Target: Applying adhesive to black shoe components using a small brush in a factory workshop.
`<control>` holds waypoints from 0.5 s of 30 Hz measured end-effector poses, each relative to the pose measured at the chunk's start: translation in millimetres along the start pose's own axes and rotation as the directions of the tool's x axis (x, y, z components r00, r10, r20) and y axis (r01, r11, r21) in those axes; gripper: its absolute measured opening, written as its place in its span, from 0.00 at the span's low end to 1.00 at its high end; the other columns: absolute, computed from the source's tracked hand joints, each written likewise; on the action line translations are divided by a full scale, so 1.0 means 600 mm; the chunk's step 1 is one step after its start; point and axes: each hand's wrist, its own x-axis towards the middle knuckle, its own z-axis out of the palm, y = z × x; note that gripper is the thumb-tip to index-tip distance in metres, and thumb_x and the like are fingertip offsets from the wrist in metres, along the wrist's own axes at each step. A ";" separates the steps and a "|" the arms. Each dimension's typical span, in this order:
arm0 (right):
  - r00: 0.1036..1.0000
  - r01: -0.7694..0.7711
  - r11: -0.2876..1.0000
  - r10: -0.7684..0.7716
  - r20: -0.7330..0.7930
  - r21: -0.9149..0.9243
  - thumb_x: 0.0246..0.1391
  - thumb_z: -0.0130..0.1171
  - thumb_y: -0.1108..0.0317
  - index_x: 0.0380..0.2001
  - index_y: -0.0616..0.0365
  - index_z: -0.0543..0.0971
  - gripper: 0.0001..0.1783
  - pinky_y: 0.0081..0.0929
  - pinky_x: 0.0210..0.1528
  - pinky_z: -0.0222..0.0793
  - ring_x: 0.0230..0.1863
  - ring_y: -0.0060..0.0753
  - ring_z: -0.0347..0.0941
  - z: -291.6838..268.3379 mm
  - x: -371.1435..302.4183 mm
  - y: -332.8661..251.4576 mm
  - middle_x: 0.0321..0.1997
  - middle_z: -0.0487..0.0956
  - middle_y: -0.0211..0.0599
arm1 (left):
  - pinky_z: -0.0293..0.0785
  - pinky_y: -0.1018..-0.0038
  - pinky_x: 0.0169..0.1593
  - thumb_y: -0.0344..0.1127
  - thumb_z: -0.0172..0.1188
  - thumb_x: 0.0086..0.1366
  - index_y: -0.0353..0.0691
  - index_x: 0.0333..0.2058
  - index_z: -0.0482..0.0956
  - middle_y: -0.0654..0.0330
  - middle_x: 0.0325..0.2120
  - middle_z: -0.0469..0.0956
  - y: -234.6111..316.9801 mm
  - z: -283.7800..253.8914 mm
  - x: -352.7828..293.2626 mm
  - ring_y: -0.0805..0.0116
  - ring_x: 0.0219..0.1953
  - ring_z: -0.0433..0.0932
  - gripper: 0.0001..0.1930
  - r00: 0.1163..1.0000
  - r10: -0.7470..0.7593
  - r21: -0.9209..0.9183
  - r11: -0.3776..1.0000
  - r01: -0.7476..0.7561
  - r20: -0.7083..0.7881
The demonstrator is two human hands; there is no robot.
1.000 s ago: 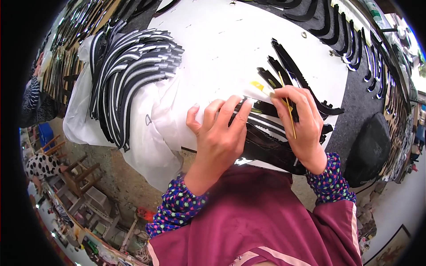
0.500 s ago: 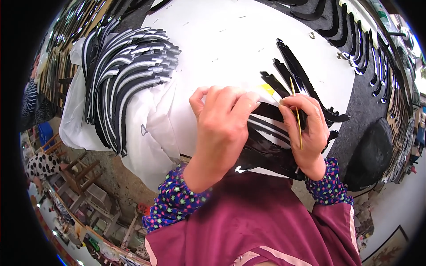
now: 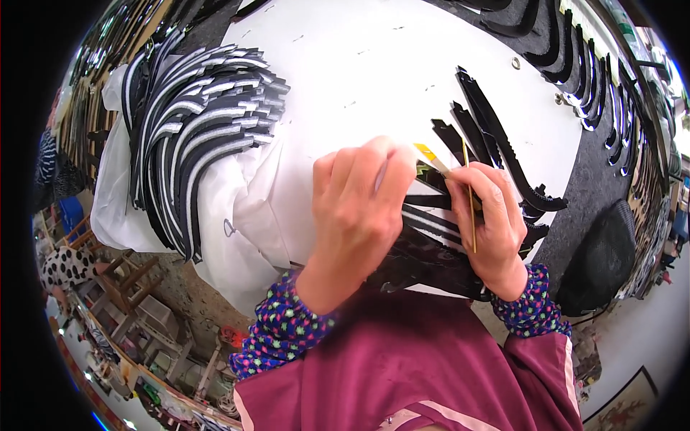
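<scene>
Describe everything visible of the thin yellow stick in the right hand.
The thin yellow stick looks straight and very slender; its material is unclear. The right hand holds it, though the exact grip is hard to see. It stands out past the fingers toward the black strips.

Flower-dotted blue sleeves (image 3: 282,320), pink-edged maroon garment (image 3: 424,352).

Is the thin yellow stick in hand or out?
In the right hand: the thin yellow stick runs between its thumb and fingers, one end jutting past them.
</scene>
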 end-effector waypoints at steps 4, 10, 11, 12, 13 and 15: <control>1.000 0.028 0.999 -0.028 0.001 -0.027 0.48 0.67 0.87 0.45 0.69 0.78 0.19 0.32 0.33 0.73 0.32 0.43 0.76 0.001 0.004 0.003 0.38 0.78 0.48 | 0.63 0.66 0.55 0.31 0.62 0.61 0.44 0.45 0.83 0.64 0.44 0.78 0.022 -0.024 -0.032 0.71 0.43 0.76 0.12 0.999 0.019 0.107 0.994 -0.021 0.027; 1.000 0.011 1.000 -0.011 -0.009 0.014 0.46 0.69 0.87 0.42 0.70 0.79 0.18 0.32 0.33 0.75 0.32 0.44 0.78 -0.002 0.014 0.004 0.36 0.80 0.48 | 0.56 0.56 0.62 0.32 0.60 0.64 0.47 0.48 0.85 0.67 0.45 0.79 0.022 -0.020 -0.058 0.73 0.48 0.75 0.14 0.990 -0.001 0.214 0.976 -0.030 0.144; 0.999 -0.038 0.997 0.038 0.009 0.060 0.45 0.70 0.87 0.41 0.70 0.79 0.17 0.32 0.34 0.77 0.32 0.44 0.79 -0.005 0.017 -0.003 0.35 0.81 0.48 | 0.55 0.55 0.62 0.32 0.60 0.64 0.48 0.48 0.85 0.68 0.46 0.79 0.021 -0.021 -0.060 0.73 0.49 0.75 0.14 0.991 -0.002 0.228 0.973 -0.029 0.136; 0.999 -0.037 0.997 0.036 0.012 0.062 0.45 0.70 0.87 0.41 0.70 0.79 0.17 0.32 0.34 0.77 0.32 0.44 0.79 -0.007 0.019 -0.006 0.35 0.81 0.48 | 0.55 0.54 0.63 0.33 0.59 0.65 0.48 0.48 0.85 0.69 0.47 0.80 0.021 -0.022 -0.062 0.74 0.50 0.75 0.14 0.992 -0.002 0.241 0.970 -0.029 0.127; 1.000 0.007 0.995 -0.009 0.025 0.095 0.45 0.70 0.87 0.41 0.70 0.79 0.18 0.32 0.34 0.77 0.33 0.45 0.79 -0.009 0.021 -0.006 0.36 0.81 0.48 | 0.55 0.54 0.63 0.33 0.59 0.65 0.48 0.48 0.85 0.69 0.47 0.80 0.023 -0.022 -0.065 0.74 0.50 0.75 0.14 0.992 -0.005 0.243 0.970 -0.026 0.127; 0.995 0.064 0.989 -0.075 0.072 0.135 0.44 0.71 0.87 0.41 0.69 0.79 0.19 0.33 0.35 0.78 0.34 0.45 0.80 -0.012 0.022 -0.008 0.36 0.80 0.48 | 0.53 0.53 0.64 0.34 0.59 0.66 0.49 0.49 0.85 0.72 0.48 0.80 0.027 -0.021 -0.071 0.75 0.51 0.75 0.14 0.994 -0.036 0.280 0.960 0.005 0.105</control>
